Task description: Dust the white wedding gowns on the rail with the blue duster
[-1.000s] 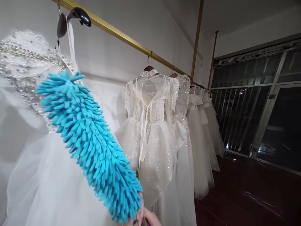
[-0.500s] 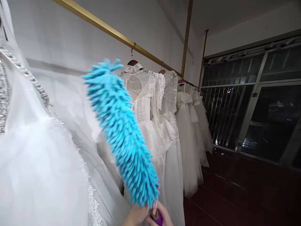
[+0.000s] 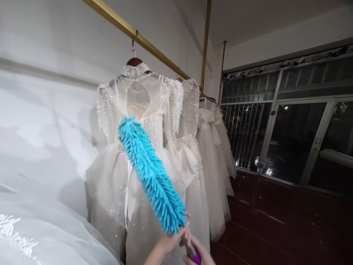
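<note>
The blue duster [image 3: 153, 176] is clasped at its handle by both hands [image 3: 176, 244]; light, downward strokes are best kept over the beaded dress [image 3: 132, 154], away from snagging.

Both hands, left hand [image 3: 168, 243] and right hand [image 3: 200, 254], grip blue duster [image 3: 151, 176] before white beaded dress [image 3: 132, 121] on gold rail [image 3: 143, 36]

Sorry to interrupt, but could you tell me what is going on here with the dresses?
A person holds a blue fluffy duster up in front of a beaded white dress hanging from a gold rail. The left hand grips just below the duster head, and the right hand holds the purple handle end. More white dresses hang further along.
</note>
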`<action>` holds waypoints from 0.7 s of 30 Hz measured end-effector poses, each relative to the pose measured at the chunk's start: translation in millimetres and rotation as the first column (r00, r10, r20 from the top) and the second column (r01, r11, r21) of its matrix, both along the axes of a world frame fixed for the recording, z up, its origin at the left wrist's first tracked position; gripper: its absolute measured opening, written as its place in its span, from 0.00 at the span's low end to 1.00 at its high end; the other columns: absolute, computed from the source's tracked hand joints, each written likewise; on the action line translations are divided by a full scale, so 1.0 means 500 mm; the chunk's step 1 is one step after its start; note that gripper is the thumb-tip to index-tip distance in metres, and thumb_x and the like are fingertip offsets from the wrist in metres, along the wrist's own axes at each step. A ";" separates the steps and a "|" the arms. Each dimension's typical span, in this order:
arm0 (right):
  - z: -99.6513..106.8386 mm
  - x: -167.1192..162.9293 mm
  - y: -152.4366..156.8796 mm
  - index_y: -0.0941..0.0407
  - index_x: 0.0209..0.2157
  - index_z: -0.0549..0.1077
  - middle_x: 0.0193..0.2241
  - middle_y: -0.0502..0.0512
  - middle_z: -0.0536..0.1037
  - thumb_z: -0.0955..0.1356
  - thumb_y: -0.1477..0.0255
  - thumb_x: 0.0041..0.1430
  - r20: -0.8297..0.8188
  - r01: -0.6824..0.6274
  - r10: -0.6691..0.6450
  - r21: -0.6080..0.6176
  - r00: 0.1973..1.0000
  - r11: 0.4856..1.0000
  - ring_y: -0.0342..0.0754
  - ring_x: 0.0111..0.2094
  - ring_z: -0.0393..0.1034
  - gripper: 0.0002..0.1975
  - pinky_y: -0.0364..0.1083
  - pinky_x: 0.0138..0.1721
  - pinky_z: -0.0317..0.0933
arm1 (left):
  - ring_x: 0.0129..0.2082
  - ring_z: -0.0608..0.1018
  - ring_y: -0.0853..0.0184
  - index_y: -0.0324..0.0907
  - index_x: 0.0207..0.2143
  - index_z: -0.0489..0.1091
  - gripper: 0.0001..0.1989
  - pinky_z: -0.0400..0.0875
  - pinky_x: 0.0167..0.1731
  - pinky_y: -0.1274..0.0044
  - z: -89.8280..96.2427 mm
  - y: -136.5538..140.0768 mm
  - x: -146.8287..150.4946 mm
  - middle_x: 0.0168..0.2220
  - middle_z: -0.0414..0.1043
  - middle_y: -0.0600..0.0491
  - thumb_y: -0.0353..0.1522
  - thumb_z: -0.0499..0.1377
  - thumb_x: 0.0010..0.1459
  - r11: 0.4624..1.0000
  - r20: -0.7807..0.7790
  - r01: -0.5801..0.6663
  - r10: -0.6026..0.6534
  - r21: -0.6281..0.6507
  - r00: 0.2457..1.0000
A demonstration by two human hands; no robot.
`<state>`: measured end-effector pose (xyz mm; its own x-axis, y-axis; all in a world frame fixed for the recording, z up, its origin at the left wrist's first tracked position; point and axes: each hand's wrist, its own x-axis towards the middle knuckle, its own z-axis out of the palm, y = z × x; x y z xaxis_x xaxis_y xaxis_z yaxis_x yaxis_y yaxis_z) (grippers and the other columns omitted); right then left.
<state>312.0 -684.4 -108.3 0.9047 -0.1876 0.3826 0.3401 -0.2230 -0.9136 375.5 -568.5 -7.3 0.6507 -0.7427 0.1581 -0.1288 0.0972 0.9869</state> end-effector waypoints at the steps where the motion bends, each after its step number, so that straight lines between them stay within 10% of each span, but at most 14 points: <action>1: 0.036 0.015 -0.004 0.60 0.49 0.67 0.42 0.64 0.73 0.66 0.57 0.47 0.004 0.002 -0.002 -0.024 1.000 1.000 0.51 0.41 0.68 0.30 0.50 0.48 0.59 | 0.18 0.60 0.75 0.42 0.16 0.59 0.15 0.57 0.22 0.80 0.034 -0.008 0.016 0.15 0.57 0.61 0.41 0.55 0.49 0.999 0.064 -0.021 0.020 0.027 0.998; 6: 0.149 0.103 -0.001 0.56 0.53 0.61 0.50 0.61 0.68 0.67 0.62 0.48 0.011 0.153 -0.155 0.076 0.988 0.985 0.56 0.55 0.56 0.31 0.52 0.55 0.52 | 0.14 0.58 0.75 0.44 0.16 0.57 0.14 0.48 0.16 0.80 0.132 -0.065 0.110 0.13 0.57 0.61 0.38 0.47 0.52 1.000 0.076 0.017 -0.017 0.005 0.997; 14: 0.101 0.157 -0.065 0.60 0.30 0.68 0.26 0.50 0.67 0.65 0.75 0.40 -0.146 -0.183 0.175 -0.044 0.974 0.982 0.39 0.24 0.57 0.10 0.39 0.27 0.56 | 0.18 0.66 0.72 0.42 0.32 0.64 0.12 0.55 0.16 0.79 0.054 -0.061 0.153 0.19 0.63 0.58 0.41 0.54 0.51 0.993 -0.080 0.099 -0.104 -0.062 0.991; 21: 0.125 0.207 -0.139 0.57 0.48 0.67 0.40 0.60 0.74 0.67 0.65 0.48 0.020 -0.050 0.049 0.044 0.999 0.998 0.51 0.44 0.66 0.24 0.48 0.48 0.60 | 0.16 0.57 0.75 0.41 0.20 0.61 0.18 0.44 0.19 0.78 0.126 -0.174 0.145 0.13 0.56 0.60 0.47 0.55 0.46 0.986 -0.212 -0.082 0.049 -0.147 0.976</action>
